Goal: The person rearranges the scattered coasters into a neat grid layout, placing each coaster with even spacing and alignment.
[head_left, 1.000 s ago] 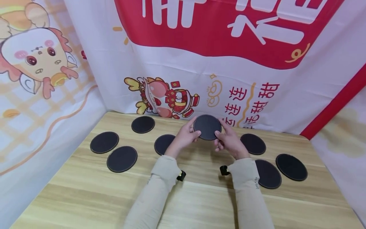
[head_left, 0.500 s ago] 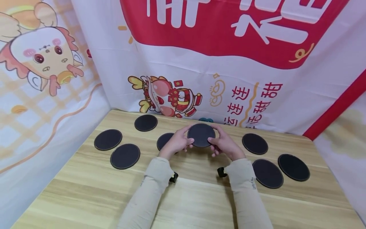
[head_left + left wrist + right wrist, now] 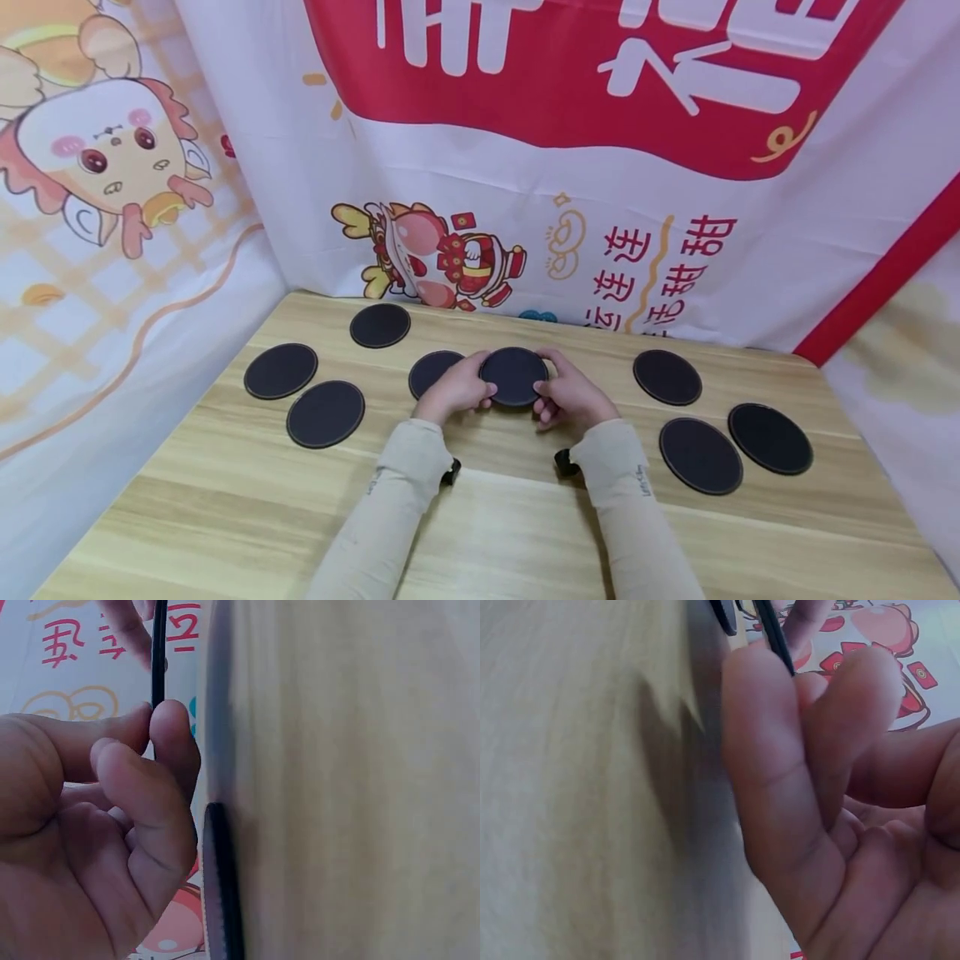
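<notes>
A round black coaster (image 3: 513, 377) is held level just above the table between both hands. My left hand (image 3: 459, 387) pinches its left edge between thumb and fingers, and my right hand (image 3: 570, 392) pinches the right edge. Edge-on in the left wrist view, the held coaster (image 3: 158, 656) looks thin and dark, apart from the wooden tabletop (image 3: 345, 780). Partly behind my left hand lies another black coaster (image 3: 431, 373). The right wrist view shows curled fingers (image 3: 765, 727) at the rim of the held coaster (image 3: 774, 634).
Flat on the wooden table (image 3: 225, 517) lie several more coasters. At left are a back coaster (image 3: 380, 325), an outer coaster (image 3: 281, 371) and a front coaster (image 3: 326, 414). At right are three others, including a far-right coaster (image 3: 770, 439). A printed curtain (image 3: 450, 167) hangs behind.
Both hands have brought the held coaster down and slightly left, closer to the tabletop. The other coasters keep their places; the head view has shifted slightly.
</notes>
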The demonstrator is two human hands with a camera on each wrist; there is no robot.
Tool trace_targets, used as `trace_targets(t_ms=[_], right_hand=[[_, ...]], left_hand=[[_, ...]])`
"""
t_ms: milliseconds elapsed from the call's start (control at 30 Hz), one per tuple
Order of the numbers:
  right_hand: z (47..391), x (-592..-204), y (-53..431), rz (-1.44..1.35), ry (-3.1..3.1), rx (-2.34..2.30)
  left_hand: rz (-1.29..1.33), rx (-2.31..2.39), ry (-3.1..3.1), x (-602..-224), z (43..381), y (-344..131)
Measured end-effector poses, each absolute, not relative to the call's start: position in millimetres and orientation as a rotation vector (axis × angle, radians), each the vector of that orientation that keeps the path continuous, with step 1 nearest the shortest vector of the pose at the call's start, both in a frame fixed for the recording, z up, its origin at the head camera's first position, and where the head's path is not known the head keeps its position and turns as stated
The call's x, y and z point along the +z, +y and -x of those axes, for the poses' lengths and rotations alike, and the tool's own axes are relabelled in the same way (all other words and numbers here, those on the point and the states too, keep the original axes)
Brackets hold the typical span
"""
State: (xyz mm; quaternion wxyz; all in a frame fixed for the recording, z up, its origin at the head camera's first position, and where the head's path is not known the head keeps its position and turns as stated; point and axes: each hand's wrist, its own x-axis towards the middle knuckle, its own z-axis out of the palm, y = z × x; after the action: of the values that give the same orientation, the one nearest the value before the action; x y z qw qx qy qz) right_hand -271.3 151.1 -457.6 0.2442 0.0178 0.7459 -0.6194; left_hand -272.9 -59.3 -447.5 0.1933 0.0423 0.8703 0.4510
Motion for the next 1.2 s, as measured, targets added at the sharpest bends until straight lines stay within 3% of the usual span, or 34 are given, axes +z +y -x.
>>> trace_targets(t_ms=[1200], right_hand=[[269.4,-460.2,143.9,-0.081,2.226,-1.465]], left_hand=[[-0.139,1.398,2.24,-456.0,276.9,-72.6]])
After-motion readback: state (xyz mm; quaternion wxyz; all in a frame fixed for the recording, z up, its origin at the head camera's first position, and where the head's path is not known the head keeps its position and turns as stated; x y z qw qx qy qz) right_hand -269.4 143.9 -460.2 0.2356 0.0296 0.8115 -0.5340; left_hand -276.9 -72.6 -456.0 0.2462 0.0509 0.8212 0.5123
